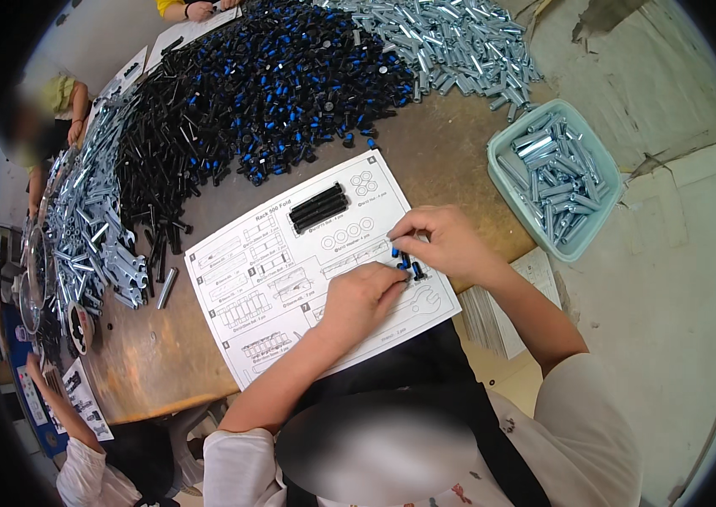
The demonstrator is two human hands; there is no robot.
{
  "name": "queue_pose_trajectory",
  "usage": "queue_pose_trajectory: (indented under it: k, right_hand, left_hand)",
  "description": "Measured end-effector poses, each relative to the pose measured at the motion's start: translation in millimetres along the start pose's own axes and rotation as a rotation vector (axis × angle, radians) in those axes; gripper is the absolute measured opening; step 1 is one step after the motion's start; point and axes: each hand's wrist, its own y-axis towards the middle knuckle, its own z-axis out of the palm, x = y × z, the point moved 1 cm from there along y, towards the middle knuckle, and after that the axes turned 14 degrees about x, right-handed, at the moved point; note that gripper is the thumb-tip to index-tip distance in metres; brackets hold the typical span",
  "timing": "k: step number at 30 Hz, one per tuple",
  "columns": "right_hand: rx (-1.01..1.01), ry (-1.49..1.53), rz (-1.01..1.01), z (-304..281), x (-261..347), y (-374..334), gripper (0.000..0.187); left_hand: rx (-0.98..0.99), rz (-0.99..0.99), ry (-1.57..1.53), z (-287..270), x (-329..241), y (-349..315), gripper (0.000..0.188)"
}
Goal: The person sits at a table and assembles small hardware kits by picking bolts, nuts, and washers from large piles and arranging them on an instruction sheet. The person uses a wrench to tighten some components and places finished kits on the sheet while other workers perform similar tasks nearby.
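Observation:
A white parts sheet (231, 253) with printed drawings lies on the table in front of me. Several short black bolts with blue-coated threads (416, 270) are grouped on its right part, between my hands. Thumb and fingers of my right hand (442, 243) pinch a blue-tipped bolt (395, 252) above this group. Just left of the bolts, my left hand (360, 302) is closed with its fingertips together; what they hold, if anything, is hidden. Several long black bolts (318, 208) lie side by side across the upper middle of the sheet.
A large heap of black and blue-tipped bolts (290, 84) covers the far table. Silver sleeves (451, 42) lie behind it; flat wrenches (96, 228) lie left. A pale green bin (497, 173) holds silver sleeves at right. Paper stacks (493, 321) sit below. Other people work at left and far side.

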Motion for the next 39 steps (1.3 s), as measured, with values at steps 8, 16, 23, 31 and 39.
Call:
queue_pose_trajectory:
  k: [8,16,23,31,39]
  right_hand:
    - [0.156,-0.431,-0.11,-3,0,-9,0.022]
    - [0.36,-0.498,-0.032,-12,6,-31,0.045]
    - [0.361,-0.453,-0.016,-11,-5,-32,0.037]
    - [0.392,-0.388,-0.041,-16,-7,-22,0.034]
    - [0.334,-0.26,0.139,-36,21,2,0.042]
  left_hand:
    - [-0.038,-0.158,0.061,3,-12,-5,0.043]
    - [-0.02,-0.198,-0.006,9,-9,4,0.066]
    - [-0.064,-0.24,-0.068,18,-17,7,0.062]
    - [-0.132,-0.226,-0.024,28,-12,2,0.066]
    - [-0.115,-0.204,-0.166,-23,-1,0,0.055]
